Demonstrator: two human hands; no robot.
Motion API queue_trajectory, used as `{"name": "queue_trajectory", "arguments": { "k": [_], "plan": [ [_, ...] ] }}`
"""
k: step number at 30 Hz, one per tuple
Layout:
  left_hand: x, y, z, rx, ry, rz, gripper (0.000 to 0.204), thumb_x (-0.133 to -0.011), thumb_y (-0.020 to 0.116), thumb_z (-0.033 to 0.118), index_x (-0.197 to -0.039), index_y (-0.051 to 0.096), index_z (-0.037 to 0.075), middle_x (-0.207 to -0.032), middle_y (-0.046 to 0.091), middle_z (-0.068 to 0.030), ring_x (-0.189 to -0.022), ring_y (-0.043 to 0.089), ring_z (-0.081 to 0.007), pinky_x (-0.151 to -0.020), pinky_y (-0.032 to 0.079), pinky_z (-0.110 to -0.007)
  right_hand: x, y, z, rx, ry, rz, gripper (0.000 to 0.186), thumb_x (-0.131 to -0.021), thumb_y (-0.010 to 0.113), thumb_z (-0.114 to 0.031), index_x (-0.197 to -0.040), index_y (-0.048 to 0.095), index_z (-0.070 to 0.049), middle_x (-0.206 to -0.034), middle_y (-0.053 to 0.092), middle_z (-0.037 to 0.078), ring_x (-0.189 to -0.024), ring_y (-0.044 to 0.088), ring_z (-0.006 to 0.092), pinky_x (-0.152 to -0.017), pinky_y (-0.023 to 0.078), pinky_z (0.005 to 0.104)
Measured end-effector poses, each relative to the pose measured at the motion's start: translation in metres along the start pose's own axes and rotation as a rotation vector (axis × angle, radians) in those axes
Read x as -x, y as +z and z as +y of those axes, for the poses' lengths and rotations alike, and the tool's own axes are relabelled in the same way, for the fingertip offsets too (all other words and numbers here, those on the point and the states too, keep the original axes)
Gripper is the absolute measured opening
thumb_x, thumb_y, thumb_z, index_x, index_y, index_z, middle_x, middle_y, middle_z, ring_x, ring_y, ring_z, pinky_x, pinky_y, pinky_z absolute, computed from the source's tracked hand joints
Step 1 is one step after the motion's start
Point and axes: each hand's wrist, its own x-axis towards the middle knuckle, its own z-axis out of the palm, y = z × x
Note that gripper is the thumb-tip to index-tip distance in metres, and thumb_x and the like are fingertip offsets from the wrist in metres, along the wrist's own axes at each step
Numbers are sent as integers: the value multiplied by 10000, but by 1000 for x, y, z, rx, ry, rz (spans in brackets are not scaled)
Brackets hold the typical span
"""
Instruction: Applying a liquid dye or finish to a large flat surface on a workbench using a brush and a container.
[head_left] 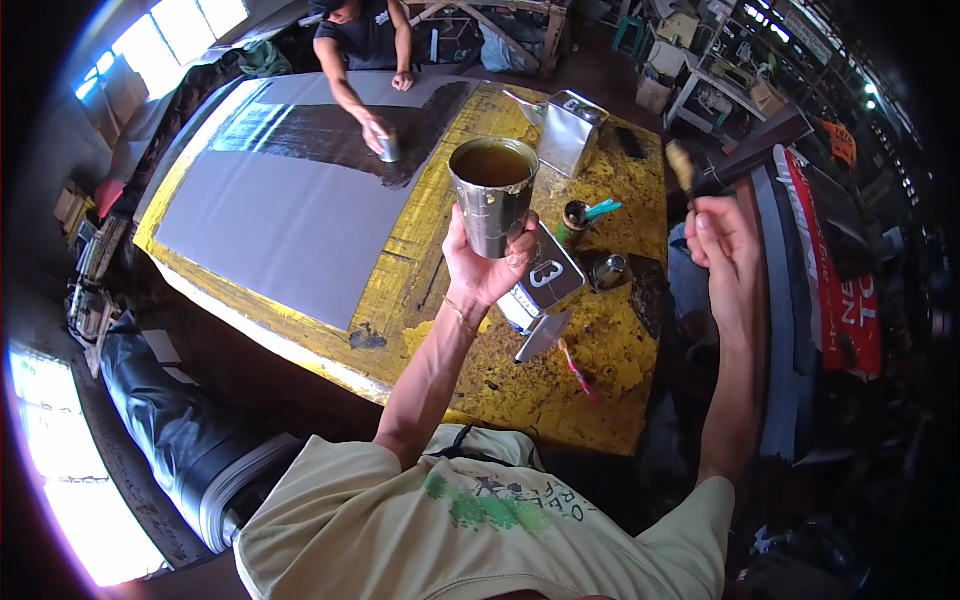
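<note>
My left hand is wrapped round a tall metal cup, raised above the yellow table. Amber-brown liquid shows inside the cup. Off the table's right side, my right hand pinches a brush by its thin handle, with the tan head pointing up. Below the cup stands a metal can with a dark top. A grey sheet covers the table's left part, with a glossy dark wet area toward the far side.
Across the table a person's hand holds a small can over the wet area. A rectangular tin, a pot with a teal-handled tool and a pink-handled brush are on the table. Dark rolled material lies at left.
</note>
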Motion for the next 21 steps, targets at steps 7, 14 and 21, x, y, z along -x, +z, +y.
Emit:
{"name": "queue_trajectory", "arguments": {
  "k": [7,14,21],
  "plan": [
    [-13,4,-9,41,-58,48,808,-912,388,652,-1245,411,-84,-1020,531,-256,-726,499,-224,-586,472,-315,-23,50,-2,690,-1030,78,175,-720,657,130,-873,643,46,-816,653,108,-669,610,185,-549,495,283],
    [-19,8,-8,5,-62,-7,793,-915,413,635,-1295,396,-60,-1042,541,-260,-738,505,-232,-625,485,-313,-46,59,0,785,-1023,62,248,-738,636,130,-973,666,55,-827,673,119,-674,641,214,-574,517,319],
    [-22,-2,-7,18,-37,-26,780,-927,412,612,-1309,375,-66,-1041,539,-249,-750,502,-227,-615,481,-304,-57,37,7,-506,184,-575,125,-936,539,-104,-1004,622,-39,-677,511,-3,-494,358,69,-442,279,218]
  ]
}}
